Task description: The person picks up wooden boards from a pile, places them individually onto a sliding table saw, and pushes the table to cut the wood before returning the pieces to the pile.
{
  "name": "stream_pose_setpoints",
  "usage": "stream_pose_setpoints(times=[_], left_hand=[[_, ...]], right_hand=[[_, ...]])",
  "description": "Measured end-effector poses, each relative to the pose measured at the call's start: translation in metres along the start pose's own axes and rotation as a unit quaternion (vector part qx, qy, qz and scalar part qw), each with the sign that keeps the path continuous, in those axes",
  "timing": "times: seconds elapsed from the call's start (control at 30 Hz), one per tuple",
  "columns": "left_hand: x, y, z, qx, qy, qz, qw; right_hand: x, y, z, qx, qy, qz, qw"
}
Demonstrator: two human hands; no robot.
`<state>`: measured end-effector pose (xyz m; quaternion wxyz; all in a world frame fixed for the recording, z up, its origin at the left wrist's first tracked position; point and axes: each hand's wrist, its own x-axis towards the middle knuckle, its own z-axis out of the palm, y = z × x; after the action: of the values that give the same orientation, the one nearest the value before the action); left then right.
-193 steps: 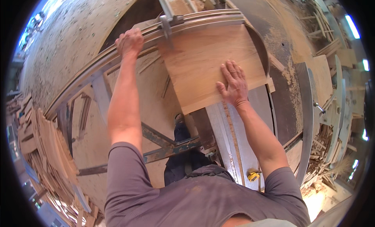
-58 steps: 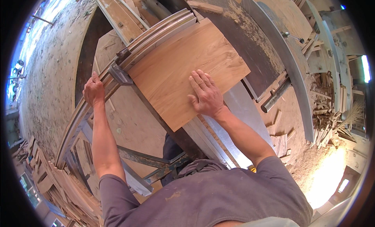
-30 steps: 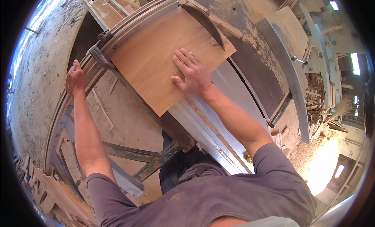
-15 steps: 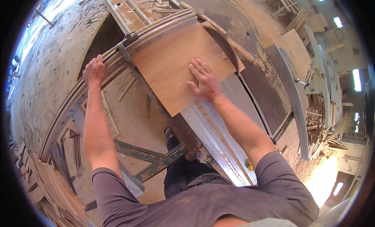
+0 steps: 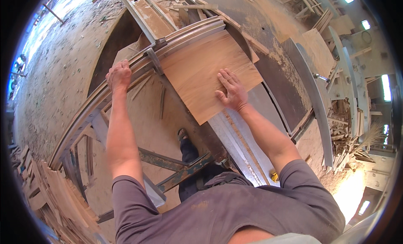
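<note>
A square, light-brown plywood panel (image 5: 189, 76) lies flat on the silver metal table (image 5: 247, 160) of a panel saw. My right hand (image 5: 233, 92) rests palm down on it, fingers stretched out, near its right edge. To the left, my left hand (image 5: 119, 76) is closed round a long metal fence rail (image 5: 79, 119) that bends across the fisheye picture. The panel's far left side lies along this rail. A metal stop (image 5: 155, 61) on the rail stands by the panel's left corner. A dark curved piece (image 5: 240, 39) borders the panel's far right side; the blade cannot be seen.
Wood strips (image 5: 197, 6) lie beyond the rail. The dark saw table (image 5: 285, 88) at right carries sawdust and a long grey fence (image 5: 308, 88). Offcuts (image 5: 338, 130) are heaped far right, boards (image 5: 63, 193) lower left. A steel support arm (image 5: 168, 160) crosses before my legs.
The plywood panel, the fence rail and both my hands have shifted right in the view, slightly nearer relative to the saw table. My grip on the rail and flat right hand are unchanged.
</note>
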<state>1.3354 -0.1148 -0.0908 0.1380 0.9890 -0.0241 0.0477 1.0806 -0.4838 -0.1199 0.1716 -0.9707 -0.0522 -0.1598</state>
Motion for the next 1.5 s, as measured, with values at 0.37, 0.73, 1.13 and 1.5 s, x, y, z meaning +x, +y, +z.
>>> stream_pose_setpoints(times=[0.37, 0.73, 1.13, 1.5], left_hand=[[-0.177, 0.021, 0.017, -0.094, 0.172, 0.078, 0.978], [-0.484, 0.144, 0.024, -0.52, -0.181, -0.033, 0.834], [-0.486, 0.114, -0.044, -0.513, -0.172, -0.128, 0.831], [-0.341, 0.133, -0.007, -0.447, 0.03, 0.045, 0.893]], right_hand=[[-0.111, -0.001, -0.048, 0.034, 0.001, 0.052, 0.998], [-0.229, 0.071, -0.112, 0.184, 0.097, 0.399, 0.893], [-0.382, -0.067, -0.172, 0.742, 0.028, 0.502, 0.443], [-0.409, -0.021, -0.27, 0.62, 0.331, 0.423, 0.571]])
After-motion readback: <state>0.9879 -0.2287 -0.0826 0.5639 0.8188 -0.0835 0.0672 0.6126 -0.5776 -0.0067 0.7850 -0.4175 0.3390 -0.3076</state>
